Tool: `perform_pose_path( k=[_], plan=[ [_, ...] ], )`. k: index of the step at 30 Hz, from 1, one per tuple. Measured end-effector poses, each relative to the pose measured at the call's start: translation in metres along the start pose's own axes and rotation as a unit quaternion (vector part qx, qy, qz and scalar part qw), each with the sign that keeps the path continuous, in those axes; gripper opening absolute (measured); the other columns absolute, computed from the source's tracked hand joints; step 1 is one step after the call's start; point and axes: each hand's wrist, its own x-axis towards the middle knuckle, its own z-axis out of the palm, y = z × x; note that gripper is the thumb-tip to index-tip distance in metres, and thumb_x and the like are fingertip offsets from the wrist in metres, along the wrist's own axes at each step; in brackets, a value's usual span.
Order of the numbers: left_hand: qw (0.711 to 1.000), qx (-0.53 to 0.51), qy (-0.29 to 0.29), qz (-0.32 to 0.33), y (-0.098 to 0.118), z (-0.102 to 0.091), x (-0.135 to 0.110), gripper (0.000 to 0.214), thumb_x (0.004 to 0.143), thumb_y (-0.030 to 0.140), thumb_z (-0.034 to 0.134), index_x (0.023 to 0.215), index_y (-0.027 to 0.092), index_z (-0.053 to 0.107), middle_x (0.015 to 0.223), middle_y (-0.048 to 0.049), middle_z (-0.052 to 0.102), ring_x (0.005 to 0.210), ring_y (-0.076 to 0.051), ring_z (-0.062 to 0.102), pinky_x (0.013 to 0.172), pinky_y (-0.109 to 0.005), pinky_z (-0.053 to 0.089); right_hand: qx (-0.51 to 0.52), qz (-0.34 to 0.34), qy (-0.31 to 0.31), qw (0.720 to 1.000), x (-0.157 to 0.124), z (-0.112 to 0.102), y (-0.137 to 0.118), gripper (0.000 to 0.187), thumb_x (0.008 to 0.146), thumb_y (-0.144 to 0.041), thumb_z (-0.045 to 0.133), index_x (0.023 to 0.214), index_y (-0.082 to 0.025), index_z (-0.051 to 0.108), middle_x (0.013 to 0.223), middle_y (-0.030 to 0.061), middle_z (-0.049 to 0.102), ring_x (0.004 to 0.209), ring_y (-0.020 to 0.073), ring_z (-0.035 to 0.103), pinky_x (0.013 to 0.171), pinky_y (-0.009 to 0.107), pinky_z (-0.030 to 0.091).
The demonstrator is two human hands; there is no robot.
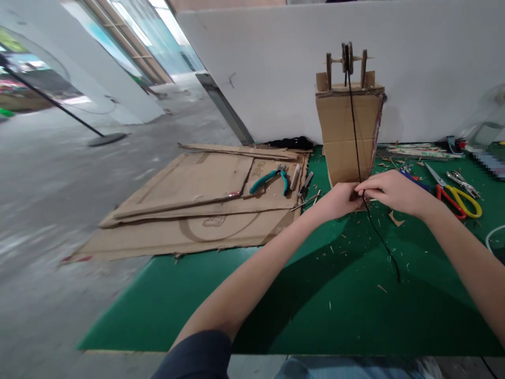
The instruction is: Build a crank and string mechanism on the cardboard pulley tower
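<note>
A cardboard tower (347, 137) stands upright on the green tabletop against the white wall. On its top, two cardboard posts carry a stick axle with a small pulley wheel (347, 58). A black cord (356, 137) runs over the wheel and down the tower's front to my hands. My left hand (340, 201) is closed at the cord near the tower's base. Right beside it, my right hand (389, 192) pinches the same cord. The loose end of the cord trails over the table toward me. What lies between my fingertips is partly hidden.
Flat cardboard sheets (189, 184) cover the table's left side, with teal-handled pliers (270, 181) and a utility knife (306, 184) at their right edge. Scissors with red and yellow handles (453, 195) and metal pliers (462, 182) lie at right. Cardboard scraps are scattered around.
</note>
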Motion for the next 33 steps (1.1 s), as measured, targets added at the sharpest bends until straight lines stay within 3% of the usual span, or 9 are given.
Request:
perform_pose_path(
  k=[3,6,8,13,18,22,25,28,33],
  plan=[
    [0.999,-0.049,-0.021,0.0,-0.001,0.0,-0.001,0.014,0.086,0.023,0.055,0.081,0.014,0.065,0.076,-0.0032,0.067,0.072,-0.014,0.06,0.066,-0.027,0.048,-0.029,-0.018,-0.01,0.999,0.009,-0.011,-0.008,0.028,0.094,-0.025,0.049,0.096,-0.023,0.077,0.104,0.0085,0.069,0.091,0.0214,0.063,0.076,0.034,0.048],
    [0.996,-0.081,-0.032,0.013,-0.005,0.002,-0.001,0.017,0.087,0.028,0.056,0.08,0.015,0.065,0.082,-0.0045,0.069,0.076,-0.015,0.062,0.068,-0.027,0.05,-0.017,-0.057,-0.008,0.998,0.012,-0.008,-0.01,0.028,0.095,-0.025,0.048,0.093,-0.023,0.076,0.13,0.0091,0.06,0.111,0.0236,0.059,0.086,0.034,0.047],
    [0.994,-0.101,-0.049,0.019,-0.008,0.002,0.0,0.016,0.086,0.029,0.058,0.083,0.015,0.066,0.086,-0.0053,0.07,0.078,-0.015,0.062,0.07,-0.028,0.051,-0.012,-0.062,-0.022,0.998,0.012,-0.004,-0.009,0.029,0.096,-0.024,0.046,0.091,-0.023,0.075,0.135,0.0069,0.059,0.114,0.0225,0.059,0.088,0.033,0.046],
    [0.99,-0.137,-0.043,0.007,-0.009,0.004,-0.006,0.016,0.085,0.027,0.059,0.084,0.013,0.065,0.082,-0.0054,0.069,0.073,-0.014,0.061,0.067,-0.028,0.05,-0.081,0.011,0.012,0.997,0.01,-0.001,-0.008,0.027,0.097,-0.021,0.042,0.1,-0.023,0.069,0.1,0.0051,0.072,0.087,0.0181,0.064,0.071,0.028,0.041],
    [0.99,-0.14,0.011,0.009,-0.003,0.016,-0.018,0.008,0.081,0.017,0.055,0.083,0.014,0.062,0.082,-0.0037,0.068,0.071,-0.012,0.061,0.064,-0.025,0.047,-0.226,0.028,0.008,0.974,0.009,0.001,-0.012,0.021,0.096,-0.02,0.045,0.099,-0.022,0.066,0.091,0.0042,0.073,0.072,0.0165,0.061,0.058,0.028,0.027],
    [0.988,-0.105,0.111,-0.018,-0.007,0.027,-0.018,0.009,0.076,0.017,0.06,0.081,0.017,0.053,0.07,0.0008,0.06,0.059,-0.009,0.051,0.054,-0.023,0.04,-0.295,0.038,-0.024,0.954,0.009,0.004,-0.021,0.02,0.093,-0.012,0.045,0.098,-0.019,0.064,0.088,0.005,0.071,0.064,0.0155,0.057,0.054,0.03,0.019],
    [0.974,-0.125,0.184,-0.033,-0.009,0.034,-0.016,0.017,0.077,0.02,0.062,0.084,0.019,0.047,0.068,0.0029,0.054,0.058,-0.009,0.049,0.052,-0.022,0.038,-0.241,0.063,-0.013,0.968,0.011,0.006,-0.028,0.021,0.095,-0.016,0.042,0.097,-0.018,0.063,0.086,0.0055,0.07,0.067,0.016,0.058,0.055,0.029,0.022],
    [0.962,-0.153,0.222,-0.026,-0.007,0.037,-0.017,0.017,0.08,0.021,0.061,0.087,0.018,0.047,0.07,0.0024,0.054,0.061,-0.009,0.05,0.054,-0.022,0.04,-0.127,0.112,0.017,0.986,0.014,0.008,-0.03,0.025,0.097,-0.022,0.04,0.094,-0.018,0.065,0.083,0.0054,0.07,0.072,0.016,0.059,0.059,0.028,0.028],
    [0.952,-0.216,0.214,0.006,-0.003,0.038,-0.019,0.012,0.084,0.024,0.059,0.091,0.017,0.052,0.078,-0.0007,0.06,0.067,-0.01,0.056,0.059,-0.022,0.046,-0.044,0.138,0.055,0.988,0.016,0.009,-0.027,0.024,0.093,-0.022,0.044,0.082,-0.019,0.065,0.079,0.0046,0.069,0.069,0.0149,0.057,0.063,0.027,0.032]
  ],
)
